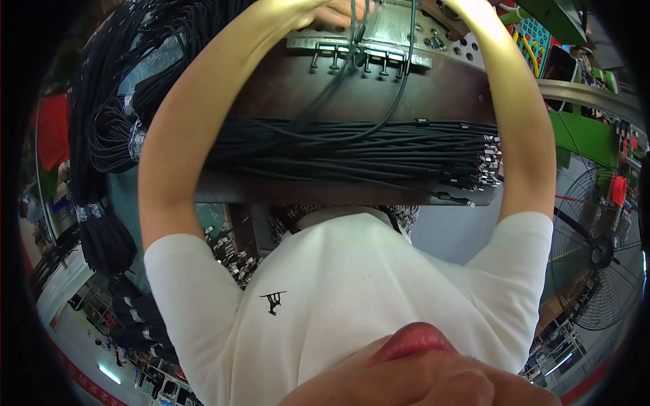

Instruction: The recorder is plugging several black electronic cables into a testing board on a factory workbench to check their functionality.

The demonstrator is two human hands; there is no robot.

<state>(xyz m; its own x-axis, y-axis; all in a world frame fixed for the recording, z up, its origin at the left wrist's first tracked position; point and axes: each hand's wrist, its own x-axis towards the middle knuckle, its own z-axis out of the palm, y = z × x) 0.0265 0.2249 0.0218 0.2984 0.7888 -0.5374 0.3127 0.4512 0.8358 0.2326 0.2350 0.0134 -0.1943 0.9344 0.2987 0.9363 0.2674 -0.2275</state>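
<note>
My left hand point(342, 13) is at the top edge, partly cut off, with its fingers bent together at black cables point(357, 42) that hang down in front of them. It appears closed on a cable, though the fingertips are hard to make out. The lower stretch of these cables is smeared by motion. My right forearm point(521, 115) reaches up to the top edge right of the metal fixture, and the fingers of that hand lie out of the picture. Just below my left hand, a metal fixture point(413, 61) carries a row of small black clamps or pins.
A thick bundle of black cables point(352, 149) with metal plug ends lies across the brown worktop point(447, 98) near me. More tied cable coils point(112, 135) hang at the left. A black fan point(599, 250) stands at the right, below a green panel point(589, 139).
</note>
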